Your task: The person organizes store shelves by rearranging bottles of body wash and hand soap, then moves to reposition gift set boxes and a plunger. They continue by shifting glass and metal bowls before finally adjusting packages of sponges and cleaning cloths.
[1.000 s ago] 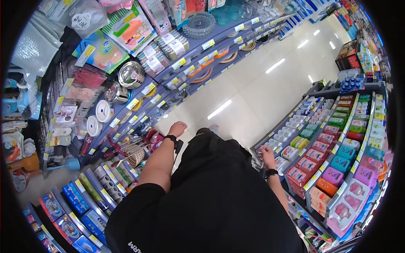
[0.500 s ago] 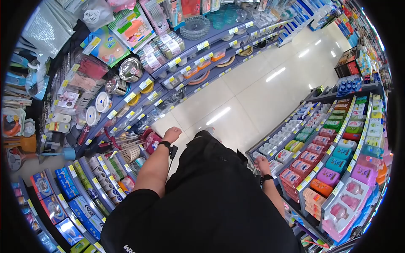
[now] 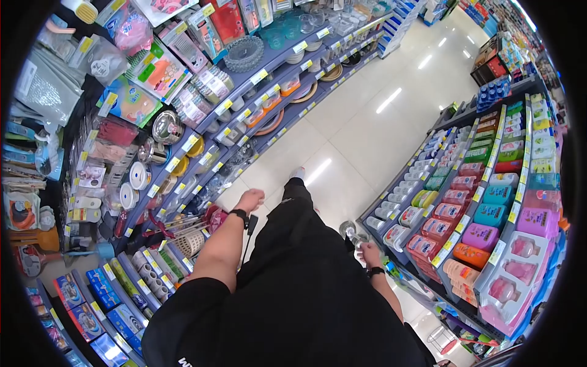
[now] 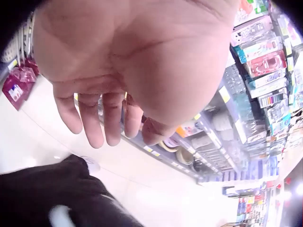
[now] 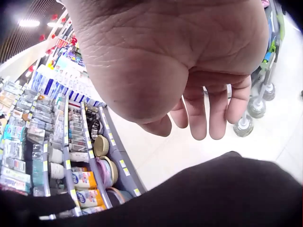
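Note:
My left hand [image 3: 249, 200] hangs in front of my body over the aisle, near the lower end of the left shelves. In the left wrist view its fingers [image 4: 112, 118] hang loosely, with nothing in them. A magenta package [image 4: 20, 87] is off to its side. My right hand [image 3: 369, 254] hangs by the bottle display [image 3: 422, 244] on the right, also holding nothing. Its fingers [image 5: 218, 113] are relaxed in the right wrist view. Upright poles with round, shiny bases [image 5: 244, 126] stand on the floor beyond it; one round base [image 3: 347, 227] also shows beside this hand in the head view.
Left shelves hold a stack of glass dishes [image 3: 243, 54], steel pots [image 3: 167, 126] and lidded containers [image 3: 140, 175]. Boxed goods [image 3: 85, 321] line the lower left. Pale tiled floor [image 3: 348, 153] runs ahead between the shelves. My trouser leg [image 3: 296, 196] reaches forward.
A foot has come forward on the floor, and the left shelves have shifted down and left in view. The round base has appeared beside my right hand. Both hands stay empty.

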Tool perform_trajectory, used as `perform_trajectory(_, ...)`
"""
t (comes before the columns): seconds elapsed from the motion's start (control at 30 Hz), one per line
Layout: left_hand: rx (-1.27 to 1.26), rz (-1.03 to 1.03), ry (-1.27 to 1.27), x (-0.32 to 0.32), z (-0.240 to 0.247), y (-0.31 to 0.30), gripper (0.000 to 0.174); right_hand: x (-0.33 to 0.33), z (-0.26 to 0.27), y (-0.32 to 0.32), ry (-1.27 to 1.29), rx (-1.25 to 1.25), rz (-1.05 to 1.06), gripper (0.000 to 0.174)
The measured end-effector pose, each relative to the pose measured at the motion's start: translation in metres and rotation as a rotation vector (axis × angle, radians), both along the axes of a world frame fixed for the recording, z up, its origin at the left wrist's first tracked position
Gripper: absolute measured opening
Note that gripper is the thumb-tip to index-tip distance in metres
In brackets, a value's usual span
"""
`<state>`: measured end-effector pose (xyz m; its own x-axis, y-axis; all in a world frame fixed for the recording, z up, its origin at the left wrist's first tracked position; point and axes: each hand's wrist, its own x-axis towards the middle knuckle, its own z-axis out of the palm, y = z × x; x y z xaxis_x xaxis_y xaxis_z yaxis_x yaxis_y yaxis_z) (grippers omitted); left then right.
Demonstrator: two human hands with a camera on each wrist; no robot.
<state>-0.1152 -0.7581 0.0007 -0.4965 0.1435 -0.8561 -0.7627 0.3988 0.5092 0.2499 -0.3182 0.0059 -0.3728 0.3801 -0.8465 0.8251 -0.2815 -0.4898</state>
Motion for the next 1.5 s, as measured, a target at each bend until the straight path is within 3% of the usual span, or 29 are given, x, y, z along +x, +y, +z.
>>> perform_trajectory(0.17, 0.141, 0.123, 0.169, -0.077, 0.064, 0.054, 0.034, 0.024, -0.045, 0.031, -0.158, -0.040, 0.013, 0.021)
perform_trajectory(0.27, 0.208, 0.217, 0.294, -0.117, 0.081, 0.073, 0.037, -0.008, -0.053, 0.045, -0.152, -0.012, -0.012, 0.022)
perform_trajectory(0.33, 0.252, 0.276, 0.348, -0.143, 0.087, 0.084, 0.039, -0.038, -0.088, 0.060, 0.029, 0.250, 0.317, 0.025)
perform_trajectory(0.4, 0.337, 0.481, 0.343, -0.169, 0.090, 0.093, 0.044, -0.103, -0.093, 0.073, 0.107, 0.339, 0.447, 0.026)
perform_trajectory(0.5, 0.389, 0.558, 0.324, -0.210, 0.090, 0.099, 0.052, -0.234, -0.042, 0.063, 0.182, 0.287, 0.397, 0.025)
perform_trajectory(0.53, 0.397, 0.569, 0.329, -0.225, 0.091, 0.097, 0.052, -0.275, -0.030, 0.059, 0.240, 0.263, 0.380, 0.025)
perform_trajectory(0.63, 0.278, 0.278, 0.501, -0.276, 0.088, 0.094, 0.070, -0.402, 0.015, 0.047, 0.309, 0.224, 0.423, 0.026)
perform_trajectory(0.73, 0.218, 0.247, 0.611, -0.327, 0.103, 0.097, 0.083, -0.516, 0.031, 0.027, 0.415, 0.186, 0.516, 0.028)
perform_trajectory(0.8, 0.234, 0.276, 0.609, -0.363, 0.105, 0.100, 0.091, -0.591, 0.046, 0.011, 0.489, 0.233, 0.636, 0.030)
perform_trajectory(0.87, 0.357, 0.490, 0.517, -0.392, 0.092, 0.104, 0.101, -0.655, 0.080, -0.011, 0.546, 0.238, 0.655, 0.033)
perform_trajectory(0.9, 0.388, 0.523, 0.465, -0.402, 0.112, 0.107, 0.107, -0.682, 0.091, -0.023, 0.576, 0.162, 0.623, 0.035)
perform_trajectory(1.07, 0.366, 0.698, 0.439, -0.446, 0.086, 0.121, 0.109, -0.778, 0.120, -0.073, 0.571, 0.006, 0.714, 0.047)
perform_trajectory(1.13, 0.393, 0.744, 0.414, -0.449, 0.086, 0.132, 0.110, -0.804, 0.113, -0.087, 0.639, 0.234, 0.947, 0.060)
perform_trajectory(1.17, 0.346, 0.769, 0.418, -0.449, 0.102, 0.140, 0.112, -0.816, 0.111, -0.093, 0.650, 0.235, 0.985, 0.071)
perform_trajectory(1.33, 0.307, 0.904, 0.406, -0.458, 0.132, 0.151, 0.111, -0.868, 0.100, -0.111, 0.615, 0.186, 1.078, 0.089)
perform_trajectory(1.4, 0.355, 0.967, 0.326, -0.466, 0.129, 0.147, 0.111, -0.887, 0.107, -0.115, 0.530, -0.143, 0.902, 0.094)
perform_trajectory(1.5, 0.307, 1.075, 0.379, -0.476, 0.104, 0.148, 0.110, -0.919, 0.101, -0.109, 0.484, -0.357, 0.945, 0.098)
